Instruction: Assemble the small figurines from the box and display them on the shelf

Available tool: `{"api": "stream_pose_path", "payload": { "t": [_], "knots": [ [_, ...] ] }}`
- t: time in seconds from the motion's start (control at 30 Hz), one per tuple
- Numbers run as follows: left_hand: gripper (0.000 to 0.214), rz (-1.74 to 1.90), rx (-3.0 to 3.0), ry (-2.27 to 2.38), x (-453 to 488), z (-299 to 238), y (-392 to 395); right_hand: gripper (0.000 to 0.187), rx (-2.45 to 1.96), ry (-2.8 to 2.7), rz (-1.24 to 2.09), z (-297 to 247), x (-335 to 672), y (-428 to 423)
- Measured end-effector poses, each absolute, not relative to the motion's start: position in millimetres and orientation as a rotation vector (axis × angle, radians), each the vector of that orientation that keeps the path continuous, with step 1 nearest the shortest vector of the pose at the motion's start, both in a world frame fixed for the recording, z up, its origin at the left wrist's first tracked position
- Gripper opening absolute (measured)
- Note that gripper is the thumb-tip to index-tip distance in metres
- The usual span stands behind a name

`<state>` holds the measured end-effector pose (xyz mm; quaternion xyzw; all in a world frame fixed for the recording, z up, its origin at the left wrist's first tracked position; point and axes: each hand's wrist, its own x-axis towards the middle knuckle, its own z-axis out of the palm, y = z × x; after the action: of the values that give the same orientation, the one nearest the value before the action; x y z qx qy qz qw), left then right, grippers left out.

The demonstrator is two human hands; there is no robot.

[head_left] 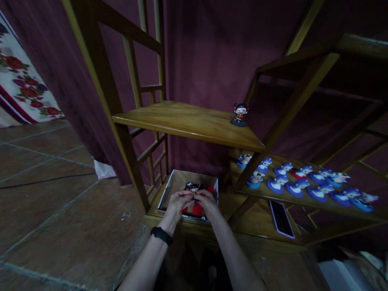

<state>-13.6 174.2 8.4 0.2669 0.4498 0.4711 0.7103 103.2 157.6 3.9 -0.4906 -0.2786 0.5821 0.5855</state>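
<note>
Over an open cardboard box (169,192) on the lowest shelf, both my hands meet at a small black-haired figurine (194,189). My left hand (181,201) pinches it from the left and wears a dark wristband. From the other side my right hand (205,199) closes its fingers on the same figurine, whose base is mostly hidden by my fingertips. Inside the box lie more dark figurine parts and several red round pieces (197,209), partly covered by my hands.
A similar figurine (240,114) stands on the upper wooden shelf (182,120). Several blue-and-white figurines (298,187) line the shelf at right, above a phone (281,218) lying on the bottom board. A wooden post (119,141) rises left of the box.
</note>
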Motion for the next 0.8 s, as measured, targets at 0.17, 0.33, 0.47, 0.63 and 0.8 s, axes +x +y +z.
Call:
{"api": "stream_pose_path", "payload": {
  "t": [0.17,0.33,0.47,0.63,0.8],
  "knots": [
    [0.016,1.014,0.570,0.977,-13,9,173,0.020,-1.155,-0.645,1.345,8,106,154],
    [0.014,1.000,0.545,1.001,-11,6,172,0.019,-1.201,-0.644,1.320,3,105,151],
    [0.015,1.031,0.549,1.002,-14,8,171,0.019,-1.157,-0.679,1.318,4,102,148],
    [0.015,1.045,0.596,0.899,-18,12,163,0.025,-1.058,-0.702,1.335,7,104,140],
    [0.032,1.083,0.720,0.847,-16,9,148,0.027,-1.033,-0.802,1.260,3,105,132]
  ]
}}
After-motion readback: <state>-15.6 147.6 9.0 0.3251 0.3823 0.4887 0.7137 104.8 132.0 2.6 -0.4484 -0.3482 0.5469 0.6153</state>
